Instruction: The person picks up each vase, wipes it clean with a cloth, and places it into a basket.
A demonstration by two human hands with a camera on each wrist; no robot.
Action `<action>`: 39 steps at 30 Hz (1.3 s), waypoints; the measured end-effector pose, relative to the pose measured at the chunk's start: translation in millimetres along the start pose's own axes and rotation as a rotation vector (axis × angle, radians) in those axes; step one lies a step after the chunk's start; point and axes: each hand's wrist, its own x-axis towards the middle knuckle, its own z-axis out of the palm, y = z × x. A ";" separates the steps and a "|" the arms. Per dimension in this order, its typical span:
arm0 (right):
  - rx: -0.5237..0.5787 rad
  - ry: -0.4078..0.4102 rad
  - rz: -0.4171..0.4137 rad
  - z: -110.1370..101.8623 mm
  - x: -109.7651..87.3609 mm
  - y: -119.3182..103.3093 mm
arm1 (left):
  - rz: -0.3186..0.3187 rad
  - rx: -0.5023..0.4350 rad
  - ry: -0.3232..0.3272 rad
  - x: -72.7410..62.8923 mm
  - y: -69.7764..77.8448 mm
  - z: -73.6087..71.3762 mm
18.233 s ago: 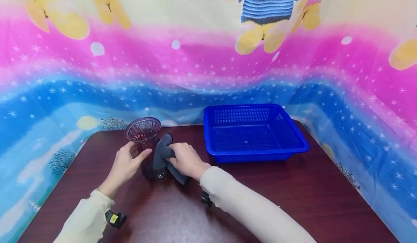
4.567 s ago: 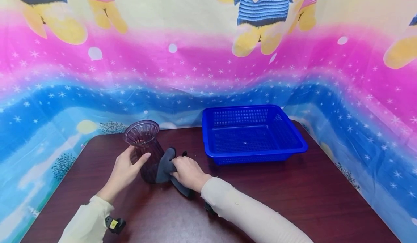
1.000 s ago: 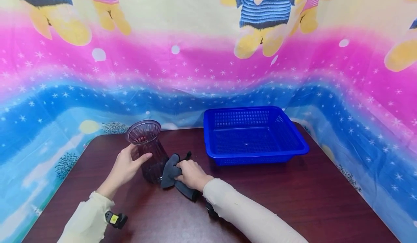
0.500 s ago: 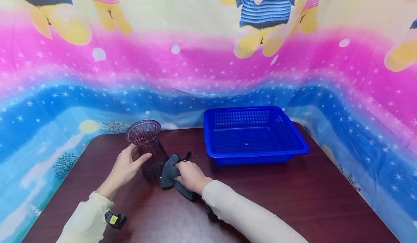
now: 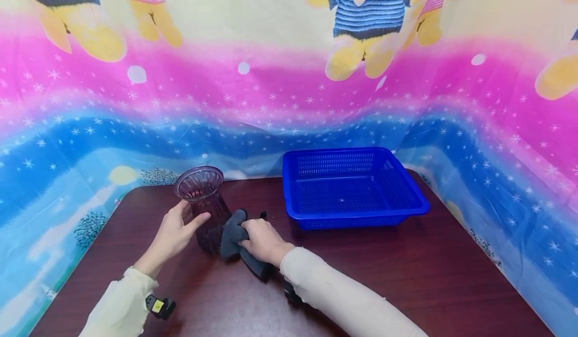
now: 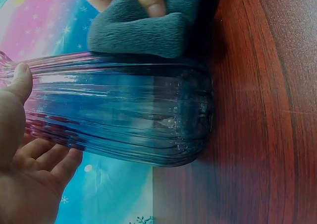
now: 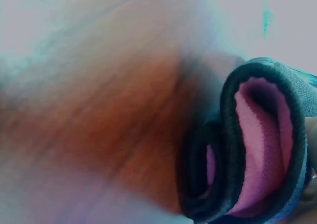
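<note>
Behind the left hand (image 5: pixel 171 229), wore a cream sleeve (image 5: pixel 115 302) with a small black device (image 5: pixel 160 307), marked in yellow, fixed near the cuff. With that hand, gripped a ribbed, purplish glass vase (image 5: pixel 211 229) below its flared rim, with the thumb on one side and the fingers curled in from the other. Held the vase rim up, just right of the left hand and between both hands; could not tell about contact between base and tabletop (image 5: pixel 429 267). Against the vase's lower right flank, touched a folded dark grey cloth (image 5: pixel 231 236), pink on the inner folds in the right wrist view. Pinched a bunched part of the cloth between thumb and fingers of the right hand (image 5: pixel 264 239). Behind that hand, wore a second pale sleeve (image 5: pixel 343 287) and, below it, another black device (image 5: pixel 292 293), partly hidden. Beyond the right hand and farther right, had a blue slotted basket (image 5: pixel 347 220) on the tabletop, apart from hand and cloth. Beyond both hands, faced a pink and blue backdrop (image 5: pixel 271 91) printed with snowflakes.
</note>
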 end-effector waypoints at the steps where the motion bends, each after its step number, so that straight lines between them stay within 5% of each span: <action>1: 0.007 0.009 -0.004 -1.9 0.1 -1.0 | -0.001 0.002 0.000 -0.2 0.0 0.1; 28: 0.030 0.203 -0.069 -47.3 7.2 -32.6 | -0.008 0.025 -0.025 -1.4 6.3 -0.3; 39: -0.007 0.167 -0.048 -51.0 6.5 -37.3 | -0.014 0.022 -0.038 -2.6 8.9 -0.9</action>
